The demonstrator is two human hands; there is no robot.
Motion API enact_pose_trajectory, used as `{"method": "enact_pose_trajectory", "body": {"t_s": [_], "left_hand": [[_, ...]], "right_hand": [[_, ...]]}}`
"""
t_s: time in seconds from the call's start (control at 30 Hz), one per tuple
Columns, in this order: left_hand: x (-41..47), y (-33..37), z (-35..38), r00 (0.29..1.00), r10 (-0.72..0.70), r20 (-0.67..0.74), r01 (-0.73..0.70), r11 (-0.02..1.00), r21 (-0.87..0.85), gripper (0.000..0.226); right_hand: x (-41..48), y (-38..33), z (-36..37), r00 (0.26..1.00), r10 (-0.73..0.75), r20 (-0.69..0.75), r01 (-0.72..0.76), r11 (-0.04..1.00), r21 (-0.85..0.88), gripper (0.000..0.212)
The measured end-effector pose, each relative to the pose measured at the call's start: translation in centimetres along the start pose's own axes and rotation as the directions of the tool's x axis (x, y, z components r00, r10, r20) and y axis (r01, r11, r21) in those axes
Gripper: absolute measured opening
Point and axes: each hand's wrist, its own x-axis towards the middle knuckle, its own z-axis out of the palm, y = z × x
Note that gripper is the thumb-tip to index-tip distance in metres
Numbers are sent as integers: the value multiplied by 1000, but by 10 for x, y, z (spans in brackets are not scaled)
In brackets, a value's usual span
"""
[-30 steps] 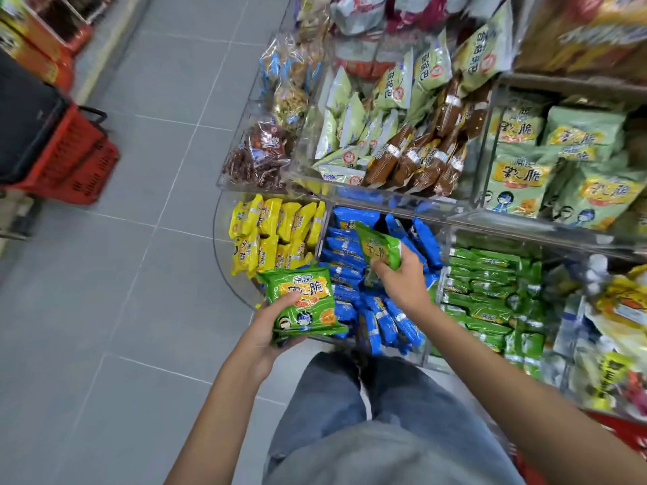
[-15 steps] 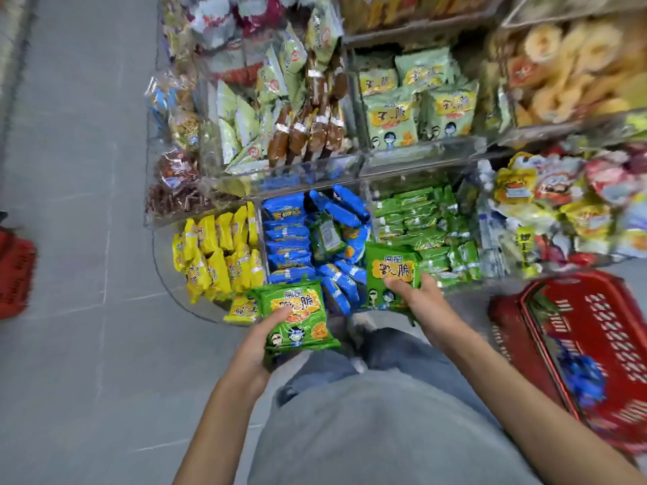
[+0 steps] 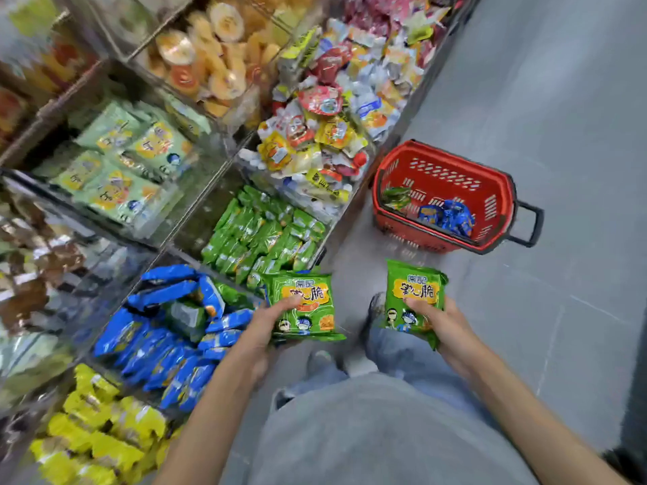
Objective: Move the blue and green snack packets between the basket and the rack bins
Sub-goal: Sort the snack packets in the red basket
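Observation:
My left hand (image 3: 261, 330) holds a green snack packet (image 3: 303, 304) in front of the bin of blue packets (image 3: 164, 334). My right hand (image 3: 443, 322) holds a second green snack packet (image 3: 413, 295) over the floor, short of the red basket (image 3: 444, 169). Inside the basket lie several blue packets (image 3: 446, 217) and one green packet (image 3: 395, 197). The bin of green packets (image 3: 262, 232) sits on the lowest rack level, just beyond my left hand. One green packet (image 3: 229, 295) lies among the blue ones.
A bin of yellow packets (image 3: 101, 432) is at the lower left. Upper rack bins hold pale green packs (image 3: 122, 162), mixed colourful snacks (image 3: 325, 117) and round pastries (image 3: 210, 61). Grey tiled floor (image 3: 560, 117) stretches right of the rack. My legs in jeans are below my hands.
My view has swung right, bringing the red basket into full view. My right hand has carried its green packet away from the rack toward the basket; my left hand keeps its packet.

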Motion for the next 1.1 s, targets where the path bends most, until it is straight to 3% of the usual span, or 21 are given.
{"method": "enact_pose_trajectory", "body": {"t_s": [0.1,0.3,0.53,0.7,0.9,1.1], "left_hand": [[25,24,54,996,-21,84,12,993,115,21],[72,59,164,984,-53,172,11,971,237,45],[115,90,265,976,-110,186,63,967,245,37],[160,114,299,980,-167,111,128,948,291,59],[254,139,331,967,-252,39,232,934,272,58],[381,126,349,960,-274,-48,277,926,255,46]], "right_hand": [[8,-8,-40,996,24,-88,-12,990,140,13],[55,-56,-115,981,19,-195,27,972,232,13],[117,-116,-166,982,38,-185,16,959,282,14],[176,-144,-170,980,121,-156,-64,942,328,15],[284,-164,-171,949,234,-209,-178,950,258,14],[438,-137,-176,929,227,-293,-246,969,-30,17]]}}
